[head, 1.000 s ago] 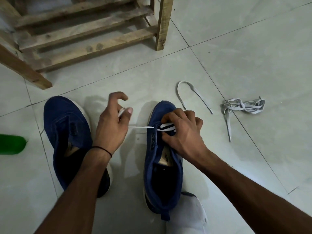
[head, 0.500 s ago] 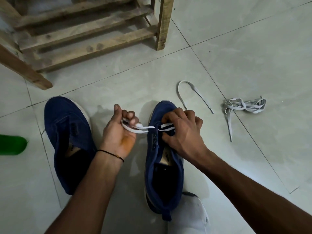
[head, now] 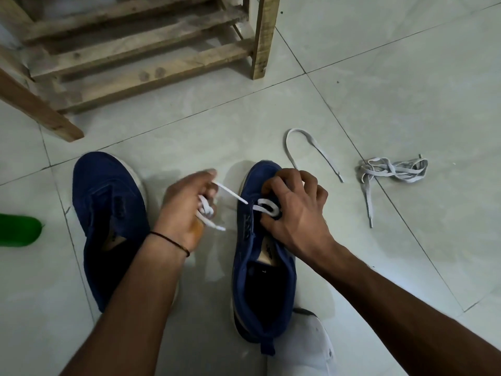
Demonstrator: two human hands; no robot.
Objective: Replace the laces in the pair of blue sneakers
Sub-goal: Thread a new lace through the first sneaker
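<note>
At lower centre, the right hand (head: pixel 295 213) pins a white lace (head: pixel 267 207) loop on the right blue sneaker (head: pixel 260 267) while the left hand (head: pixel 187 207) clutches its bunched slack, which could tangle or slip; unlaced left sneaker (head: pixel 108 213) and grey laces (head: pixel 390 172) lie beyond.

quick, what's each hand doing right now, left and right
Left hand: closed, holding a bunch of the white lace.
Right hand: on the right sneaker, fingers pinning the lace loop at the eyelets.
</note>
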